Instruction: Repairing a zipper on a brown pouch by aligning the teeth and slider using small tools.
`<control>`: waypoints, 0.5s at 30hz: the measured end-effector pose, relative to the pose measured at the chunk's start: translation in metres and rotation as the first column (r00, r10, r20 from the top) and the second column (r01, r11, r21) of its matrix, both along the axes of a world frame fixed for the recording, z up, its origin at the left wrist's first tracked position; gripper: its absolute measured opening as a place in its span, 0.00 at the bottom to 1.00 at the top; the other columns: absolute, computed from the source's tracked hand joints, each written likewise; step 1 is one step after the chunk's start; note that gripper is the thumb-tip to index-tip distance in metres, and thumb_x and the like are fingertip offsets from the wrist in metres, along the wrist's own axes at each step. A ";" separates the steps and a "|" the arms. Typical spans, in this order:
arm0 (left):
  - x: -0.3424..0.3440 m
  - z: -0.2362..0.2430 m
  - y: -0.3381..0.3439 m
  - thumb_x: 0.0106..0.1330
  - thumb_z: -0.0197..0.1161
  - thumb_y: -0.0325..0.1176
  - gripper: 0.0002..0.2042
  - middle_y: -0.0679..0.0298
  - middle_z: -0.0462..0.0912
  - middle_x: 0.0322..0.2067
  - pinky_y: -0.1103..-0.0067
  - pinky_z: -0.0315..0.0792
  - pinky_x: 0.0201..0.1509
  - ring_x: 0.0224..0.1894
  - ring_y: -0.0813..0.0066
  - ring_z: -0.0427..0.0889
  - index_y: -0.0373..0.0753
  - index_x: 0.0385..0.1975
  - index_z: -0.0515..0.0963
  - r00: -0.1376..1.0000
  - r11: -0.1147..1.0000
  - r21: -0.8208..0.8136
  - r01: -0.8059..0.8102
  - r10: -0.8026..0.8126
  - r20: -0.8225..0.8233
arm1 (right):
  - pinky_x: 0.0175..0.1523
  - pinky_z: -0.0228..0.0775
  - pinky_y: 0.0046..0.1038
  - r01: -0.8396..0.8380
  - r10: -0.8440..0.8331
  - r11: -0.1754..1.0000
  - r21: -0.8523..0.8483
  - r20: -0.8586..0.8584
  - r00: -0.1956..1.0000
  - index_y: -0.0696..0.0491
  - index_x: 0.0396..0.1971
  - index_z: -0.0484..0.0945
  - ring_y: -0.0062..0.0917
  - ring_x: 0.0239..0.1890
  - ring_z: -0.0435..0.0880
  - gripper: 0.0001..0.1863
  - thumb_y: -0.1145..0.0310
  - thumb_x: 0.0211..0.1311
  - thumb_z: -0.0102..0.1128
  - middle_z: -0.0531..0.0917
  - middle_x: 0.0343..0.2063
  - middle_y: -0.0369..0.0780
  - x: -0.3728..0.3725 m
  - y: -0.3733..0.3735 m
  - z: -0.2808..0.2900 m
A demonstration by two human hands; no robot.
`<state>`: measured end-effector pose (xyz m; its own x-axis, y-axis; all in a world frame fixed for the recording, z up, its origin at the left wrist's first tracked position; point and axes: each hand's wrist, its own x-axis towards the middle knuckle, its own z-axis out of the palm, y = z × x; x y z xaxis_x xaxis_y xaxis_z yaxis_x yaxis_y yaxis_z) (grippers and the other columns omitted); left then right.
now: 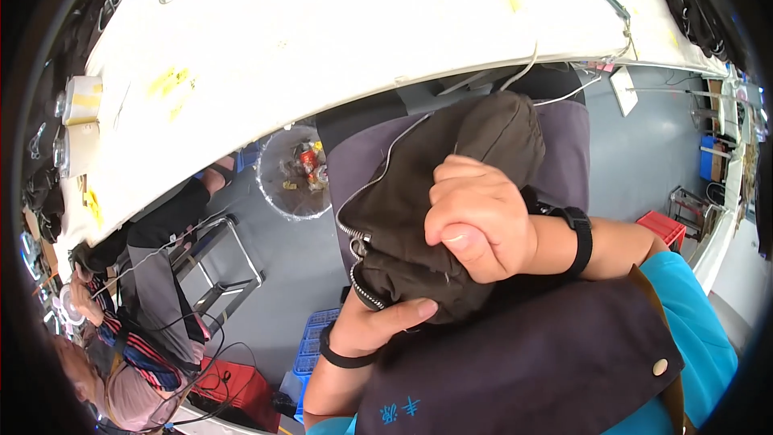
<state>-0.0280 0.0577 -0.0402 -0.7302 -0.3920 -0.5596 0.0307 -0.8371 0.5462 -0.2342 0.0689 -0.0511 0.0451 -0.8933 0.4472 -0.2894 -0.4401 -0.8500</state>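
Note:
A dark olive-brown fabric bag (427, 185) with an open silver zipper down its left side lies over my lap, above the dark apron (515, 354) I wear. My right hand (479, 221) is closed in a fist on the bag's middle, gripping the fabric, with its thumb toward the left. My left hand (386, 318) holds the lower left end of the bag near the zipper pull (359, 248). Its thumb lies on the fabric, and the other fingers are hidden beneath.
A white worktable (282, 24) spans ahead, with cords and thin tools. Below stand a bin with rubbish (278, 185), metal stool (241, 282), blue crate (314, 334) and red crates (662, 224). A co-worker (145, 370) sits at my left.

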 end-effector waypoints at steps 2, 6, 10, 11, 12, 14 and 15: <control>0.003 0.004 -0.005 0.54 0.72 0.36 0.32 0.60 0.76 0.54 0.76 0.64 0.61 0.56 0.74 0.73 0.31 0.58 0.68 0.983 0.989 0.111 -0.098 0.113 -0.143 | 0.26 0.52 0.30 0.029 -0.032 0.998 -0.061 -0.047 0.998 0.53 0.24 0.73 0.28 0.17 0.63 0.13 0.65 0.67 0.47 0.69 0.16 0.36 -0.001 -0.002 -0.004; 0.007 0.010 -0.011 0.57 0.70 0.44 0.35 0.60 0.74 0.55 0.75 0.64 0.61 0.57 0.72 0.72 0.29 0.60 0.66 0.986 0.967 0.242 -0.084 0.116 -0.121 | 0.26 0.53 0.29 0.010 -0.045 0.987 -0.163 -0.214 0.976 0.52 0.24 0.75 0.28 0.20 0.65 0.11 0.61 0.57 0.61 0.70 0.21 0.36 0.001 0.006 0.000; -0.016 0.026 -0.009 0.65 0.62 0.34 0.16 0.62 0.81 0.45 0.78 0.71 0.53 0.46 0.76 0.79 0.30 0.48 0.76 0.970 0.966 0.158 -0.207 0.181 0.161 | 0.27 0.54 0.30 0.003 -0.053 0.978 -0.207 -0.236 0.970 0.52 0.25 0.75 0.29 0.21 0.66 0.10 0.61 0.58 0.61 0.71 0.22 0.36 0.000 0.007 -0.001; -0.018 0.024 -0.006 0.61 0.57 0.30 0.21 0.58 0.78 0.49 0.73 0.71 0.56 0.49 0.70 0.78 0.29 0.54 0.69 0.960 0.968 0.151 -0.201 0.163 0.228 | 0.28 0.57 0.30 -0.060 0.038 0.994 -0.093 -0.217 0.975 0.52 0.26 0.75 0.31 0.22 0.67 0.10 0.62 0.59 0.60 0.72 0.22 0.37 -0.003 0.008 0.001; -0.019 0.023 -0.002 0.61 0.57 0.30 0.21 0.58 0.78 0.49 0.73 0.71 0.56 0.49 0.70 0.78 0.29 0.54 0.69 0.960 0.968 0.152 -0.201 0.164 0.227 | 0.30 0.59 0.30 -0.124 0.126 0.992 0.022 -0.190 0.974 0.53 0.28 0.75 0.32 0.23 0.68 0.09 0.63 0.60 0.58 0.73 0.23 0.37 -0.006 0.008 0.004; -0.019 0.021 0.006 0.65 0.58 0.27 0.11 0.64 0.83 0.41 0.80 0.73 0.48 0.43 0.80 0.79 0.31 0.45 0.77 0.967 0.976 -0.030 -0.216 0.218 0.135 | 0.35 0.63 0.31 -0.129 0.141 0.988 0.091 -0.147 0.979 0.54 0.33 0.75 0.37 0.28 0.71 0.08 0.65 0.62 0.55 0.75 0.28 0.40 -0.016 -0.007 0.012; -0.019 0.022 0.010 0.65 0.58 0.27 0.11 0.65 0.82 0.40 0.80 0.73 0.48 0.42 0.81 0.79 0.31 0.45 0.78 0.964 0.970 -0.050 -0.236 0.240 0.114 | 0.39 0.64 0.34 -0.152 0.175 0.980 0.125 -0.200 0.964 0.55 0.36 0.75 0.39 0.34 0.72 0.09 0.65 0.63 0.54 0.76 0.33 0.42 -0.022 -0.017 0.016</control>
